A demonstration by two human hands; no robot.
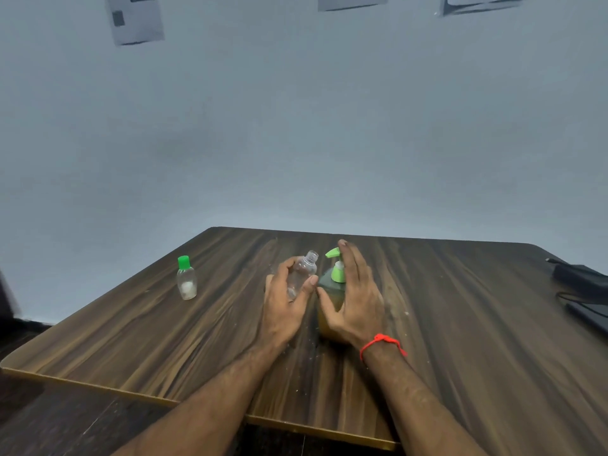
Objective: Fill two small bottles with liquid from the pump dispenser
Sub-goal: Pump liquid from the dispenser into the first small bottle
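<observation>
While the left hand point(285, 302) curls its fingers and thumb round an uncapped clear bottle point(301, 273), the bottle lies tilted in the grip, its threaded open neck pointing up and toward the pump's spout. The right hand point(353, 301) stands just beside it with fingers straight and close together, the palm against the far side of the pump dispenser point(332, 291) and the fingertips reaching past the pump head; whether the thumb presses the body cannot be told. The dispenser stands upright on the table point(460, 324) between the two hands, a dark green shoulder over a yellowish lower body, topped with a bright green pump and nozzle facing left. A red thread band point(381, 343) circles the right wrist. Well to the left stands a second small bottle point(186, 279), clear plastic, rounded, capped in green, with something pale at its bottom. The table is dark wood-grain laminate with a lighter edge and rounded corners.
</observation>
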